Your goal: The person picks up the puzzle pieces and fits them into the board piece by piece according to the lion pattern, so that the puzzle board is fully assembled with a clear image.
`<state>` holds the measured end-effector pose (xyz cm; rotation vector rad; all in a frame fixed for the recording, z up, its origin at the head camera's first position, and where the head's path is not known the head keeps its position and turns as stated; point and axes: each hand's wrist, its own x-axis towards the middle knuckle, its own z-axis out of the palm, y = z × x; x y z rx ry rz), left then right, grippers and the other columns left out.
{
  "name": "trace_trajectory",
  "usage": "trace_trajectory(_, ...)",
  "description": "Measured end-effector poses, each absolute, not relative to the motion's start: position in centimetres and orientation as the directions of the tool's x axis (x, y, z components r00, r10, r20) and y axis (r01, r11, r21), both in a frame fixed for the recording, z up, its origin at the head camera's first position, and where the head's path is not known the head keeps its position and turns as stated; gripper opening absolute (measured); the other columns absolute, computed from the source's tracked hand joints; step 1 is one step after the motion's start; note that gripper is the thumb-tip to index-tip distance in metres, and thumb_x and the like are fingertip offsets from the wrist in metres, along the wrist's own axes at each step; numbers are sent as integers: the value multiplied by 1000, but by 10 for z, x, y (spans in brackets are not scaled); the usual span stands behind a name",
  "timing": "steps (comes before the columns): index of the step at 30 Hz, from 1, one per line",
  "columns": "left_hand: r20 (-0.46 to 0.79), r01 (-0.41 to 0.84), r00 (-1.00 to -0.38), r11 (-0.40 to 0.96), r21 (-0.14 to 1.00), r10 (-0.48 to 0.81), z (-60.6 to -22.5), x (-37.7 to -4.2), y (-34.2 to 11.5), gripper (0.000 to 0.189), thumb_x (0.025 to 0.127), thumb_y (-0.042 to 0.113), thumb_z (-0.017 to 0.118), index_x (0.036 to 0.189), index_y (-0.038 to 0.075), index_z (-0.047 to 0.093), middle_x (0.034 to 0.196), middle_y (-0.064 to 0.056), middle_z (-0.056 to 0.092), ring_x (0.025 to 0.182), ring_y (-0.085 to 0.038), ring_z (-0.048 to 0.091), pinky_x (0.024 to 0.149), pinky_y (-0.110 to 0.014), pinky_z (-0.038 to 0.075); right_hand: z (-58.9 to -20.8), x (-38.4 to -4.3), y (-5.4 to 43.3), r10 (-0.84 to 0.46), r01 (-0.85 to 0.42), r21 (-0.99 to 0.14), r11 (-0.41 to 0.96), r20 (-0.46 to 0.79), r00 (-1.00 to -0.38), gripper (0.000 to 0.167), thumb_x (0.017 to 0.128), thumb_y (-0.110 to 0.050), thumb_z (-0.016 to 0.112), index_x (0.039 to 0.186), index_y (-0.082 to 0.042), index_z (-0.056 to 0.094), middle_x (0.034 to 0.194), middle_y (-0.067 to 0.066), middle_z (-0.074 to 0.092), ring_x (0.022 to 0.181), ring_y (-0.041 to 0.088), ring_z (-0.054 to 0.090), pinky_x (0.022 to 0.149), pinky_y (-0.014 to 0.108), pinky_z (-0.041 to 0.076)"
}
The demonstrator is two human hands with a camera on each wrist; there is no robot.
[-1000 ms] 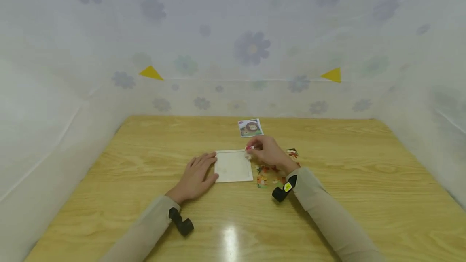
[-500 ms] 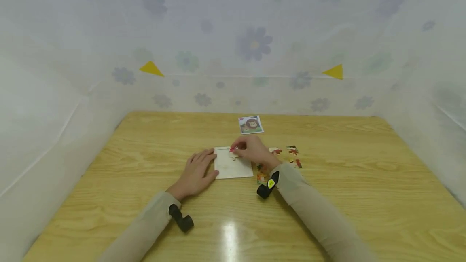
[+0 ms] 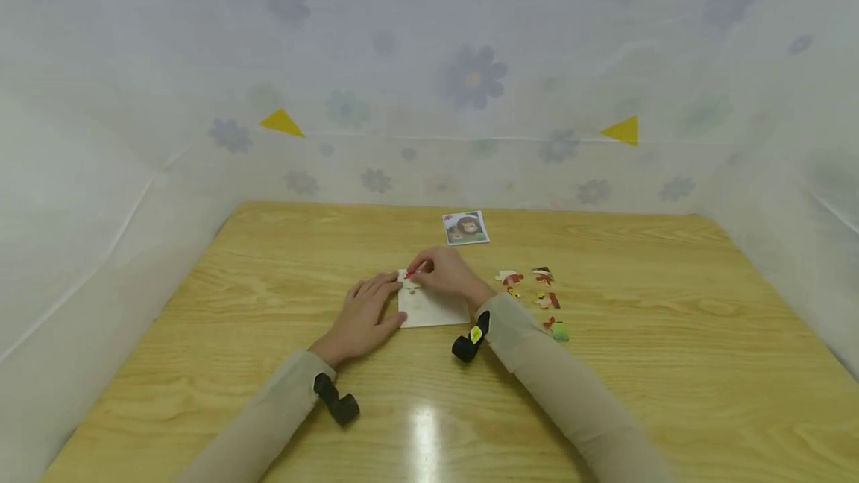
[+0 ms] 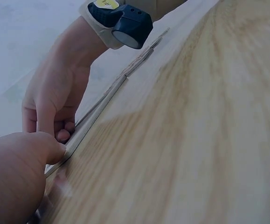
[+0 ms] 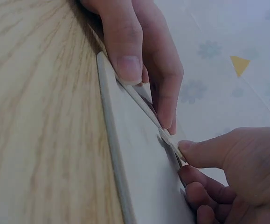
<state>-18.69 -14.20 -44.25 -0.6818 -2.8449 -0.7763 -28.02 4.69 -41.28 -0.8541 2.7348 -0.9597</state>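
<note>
My left hand rests at the left edge of a white puzzle tray, fingers extended. In the left wrist view that hand's thumb lies along the tray's edge. My right hand pinches a pale puzzle piece with some pink on it, over the tray's far left corner. The right wrist view shows the piece tilted between thumb and fingertips, its low side at the tray. Whether it lies inside the rim I cannot tell. The left hand's fingers come close to it.
Several loose puzzle pieces lie right of the tray, some hidden by the right forearm. Behind the tray is a small picture card with a lion. A flowered cloth hangs behind the wooden table.
My right hand has carried the pinched puzzle piece left across the tray, from its far right corner to its far left one. The left hand has stayed at the tray's edge.
</note>
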Motion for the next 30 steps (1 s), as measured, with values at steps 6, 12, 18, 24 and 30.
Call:
trace_trajectory(6, 219, 449, -894, 769, 456, 392, -442, -186, -144, 56, 95, 35, 55, 140, 3, 46, 152, -14, 38, 142, -36, 30, 114, -58, 18, -413, -281, 39, -524, -456, -585, 671, 60, -850, 10, 84, -14, 73, 93, -11, 73, 84, 3, 69, 70, 12, 55, 63, 22, 42)
trace_trajectory(12, 221, 455, -890, 769, 449, 398, -443, -184, -144, 55, 95, 35, 56, 140, 4, 47, 152, -14, 38, 141, -36, 31, 113, -59, 19, -417, -277, 39, -457, -406, -528, 746, 38, -889, 20, 84, -25, 75, 95, -9, 67, 89, 5, 67, 76, 14, 58, 67, 25, 47)
trace_trajectory(18, 221, 453, -892, 766, 456, 395, -440, -187, -144, 56, 95, 35, 55, 141, 4, 45, 153, -14, 37, 142, -35, 30, 114, -58, 18, -404, -276, 43, -489, -430, -513, 743, 23, -872, 16, 94, -18, 62, 103, -6, 65, 82, 6, 64, 71, 14, 57, 62, 24, 45)
trace_trajectory(24, 230, 453, -891, 769, 451, 391, -439, -190, -146, 56, 95, 33, 56, 140, 3, 46, 152, -14, 37, 142, -35, 30, 114, -58, 19, -389, -272, 61, -489, -425, -463, 778, -21, -872, 21, 97, -21, 57, 111, -6, 62, 85, 6, 64, 70, 15, 58, 60, 26, 45)
trace_trajectory(30, 227, 457, -890, 769, 446, 396, -442, -190, -147, 56, 95, 35, 55, 140, 4, 46, 152, -15, 38, 142, -34, 31, 113, -58, 20, -388, -268, 105, -416, -387, -426, 818, 27, -909, 24, 96, -22, 57, 114, -6, 62, 87, 7, 67, 67, 15, 59, 60, 30, 48)
